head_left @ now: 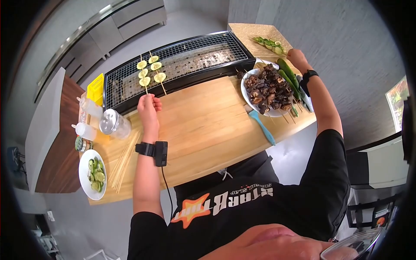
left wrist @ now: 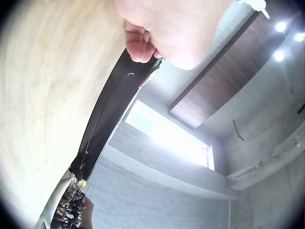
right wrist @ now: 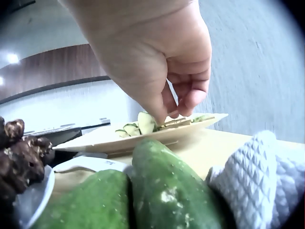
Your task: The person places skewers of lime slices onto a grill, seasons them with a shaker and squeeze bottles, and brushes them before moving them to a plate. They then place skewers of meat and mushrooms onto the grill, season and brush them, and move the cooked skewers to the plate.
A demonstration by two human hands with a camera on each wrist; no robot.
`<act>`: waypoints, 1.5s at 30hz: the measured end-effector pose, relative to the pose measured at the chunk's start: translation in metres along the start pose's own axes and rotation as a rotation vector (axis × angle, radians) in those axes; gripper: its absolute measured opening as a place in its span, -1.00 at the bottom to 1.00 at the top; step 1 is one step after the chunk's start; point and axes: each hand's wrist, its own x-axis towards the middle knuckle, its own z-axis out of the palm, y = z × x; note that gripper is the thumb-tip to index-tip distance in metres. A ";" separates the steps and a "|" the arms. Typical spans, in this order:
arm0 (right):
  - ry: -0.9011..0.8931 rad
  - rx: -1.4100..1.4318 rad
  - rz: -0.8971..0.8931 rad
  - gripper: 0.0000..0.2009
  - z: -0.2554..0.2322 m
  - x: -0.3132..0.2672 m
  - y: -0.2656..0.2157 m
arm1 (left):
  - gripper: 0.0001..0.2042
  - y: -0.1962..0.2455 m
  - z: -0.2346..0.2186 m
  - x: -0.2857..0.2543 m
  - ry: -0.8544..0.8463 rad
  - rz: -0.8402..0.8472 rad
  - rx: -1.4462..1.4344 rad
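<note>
On the grill (head_left: 190,56) lie two skewers of pale round cucumber slices (head_left: 144,81). My left hand (head_left: 149,108) is at the grill's near edge, its fingers pinching the bare lower end of the left skewer. In the left wrist view the hand (left wrist: 167,28) shows curled fingers, and the skewer is hidden. My right hand (head_left: 296,58) reaches over the square tan plate (head_left: 242,32) at the back right. There, in the right wrist view, thumb and fingers pinch the stick ends of cucumber skewers (right wrist: 147,123) lying on the plate.
A white bowl (head_left: 245,89) heaped with dark meat skewers (head_left: 268,89) stands right, beside whole cucumbers (head_left: 289,79) and a blue brush (head_left: 264,129). Bare sticks (head_left: 123,160), a glass jar (head_left: 115,123), squeeze bottles (head_left: 85,131) and a white plate (head_left: 86,184) of slices are left of the cutting board (head_left: 203,117).
</note>
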 end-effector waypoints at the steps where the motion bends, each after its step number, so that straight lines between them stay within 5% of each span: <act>1: 0.010 0.017 0.019 -0.81 0.000 0.000 -0.004 | -0.82 0.000 0.000 0.000 -0.002 -0.001 0.001; 16: 0.066 0.197 0.053 -0.78 -0.067 0.007 -0.064 | -0.85 0.003 0.001 -0.001 -0.019 -0.010 0.006; 25: -0.127 0.115 0.020 -0.79 -0.070 -0.002 -0.078 | -0.82 -0.001 -0.001 0.000 -0.046 -0.010 -0.005; 31: -0.283 0.782 0.202 -0.78 -0.047 -0.013 -0.078 | -0.82 -0.001 -0.002 0.000 -0.066 0.008 -0.007; 33: -0.283 0.528 -0.162 -0.77 -0.005 0.010 -0.036 | -0.82 -0.001 -0.002 0.000 -0.068 0.002 -0.002; 35: -0.315 0.500 -0.188 -0.76 0.002 0.014 -0.030 | -0.82 -0.001 -0.002 0.000 -0.067 -0.005 -0.003; 37: -0.381 0.704 0.122 -0.74 -0.025 -0.008 -0.065 | -0.82 -0.002 -0.002 0.001 -0.064 -0.011 -0.008; 40: -0.383 0.484 0.026 -0.72 -0.047 -0.021 -0.088 | -0.82 -0.002 -0.002 0.001 -0.072 -0.009 -0.019; 45: -0.481 0.601 0.079 -0.72 -0.055 -0.019 -0.085 | -0.82 -0.002 -0.003 0.001 -0.072 -0.004 -0.011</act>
